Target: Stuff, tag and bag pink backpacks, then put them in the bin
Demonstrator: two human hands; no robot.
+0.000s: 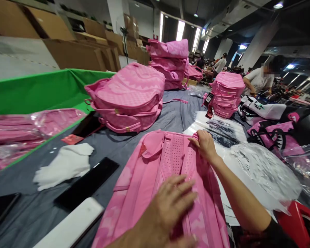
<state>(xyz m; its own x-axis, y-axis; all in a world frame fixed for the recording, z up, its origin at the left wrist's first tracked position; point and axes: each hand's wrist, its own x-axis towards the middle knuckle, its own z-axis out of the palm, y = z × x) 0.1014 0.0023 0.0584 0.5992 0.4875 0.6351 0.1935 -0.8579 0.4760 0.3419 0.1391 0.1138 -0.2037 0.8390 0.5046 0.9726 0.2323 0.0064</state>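
A pink backpack point(144, 193) lies in front of me with its perforated back panel and shoulder straps facing up. My right hand point(205, 146) is closed on its upper right edge, beside a strap. Over the middle of the backpack is my left hand point(170, 203), slightly blurred, its fingers spread and nothing in its grasp. Whether the left palm presses on the fabric I cannot tell. Just beyond, more pink backpacks point(129, 93) are piled on the grey cloth.
At left lie a white cloth point(65, 165), a black phone-like slab point(88, 182) and a white box point(72, 224). A green-sided bin point(36, 91) holds wrapped pink bags. Clear plastic bags point(266, 172) and a red tape dispenser point(294, 220) are at right. A person point(260, 81) works beyond.
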